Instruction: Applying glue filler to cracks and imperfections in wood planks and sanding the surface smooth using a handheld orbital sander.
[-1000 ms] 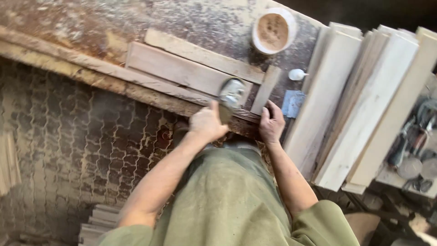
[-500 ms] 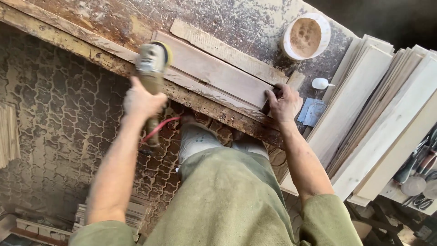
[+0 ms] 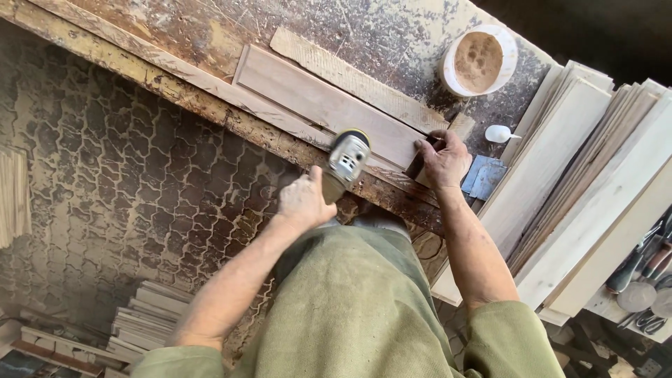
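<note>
1. 2 hands in view. Left hand (image 3: 302,201) is wrapped tight round the body of 1 angle grinder (image 3: 344,162); its head sits on the near edge of the bench (image 3: 175,28), at abt 6 o'clock of the board.
2. Right hand (image 3: 443,159) is pressed flat w/ fingers curled on the right end of the long board (image 3: 322,105), pinning it.
3. Boards on bench: 2, the long one plus 1 rougher strip (image 3: 350,77) just behind it at 12 o'clock, touching.
4. 1 white round tub (image 3: 479,61) at 1 o'clock, holding brown sawdust-like powder.
5. 1 small white bottle (image 3: 500,133), 1 blue-grey sheet (image 3: 484,175) near right hand.
6. Stack of pale planks (image 3: 574,182) at 3 o'clock; count unclear.
</note>
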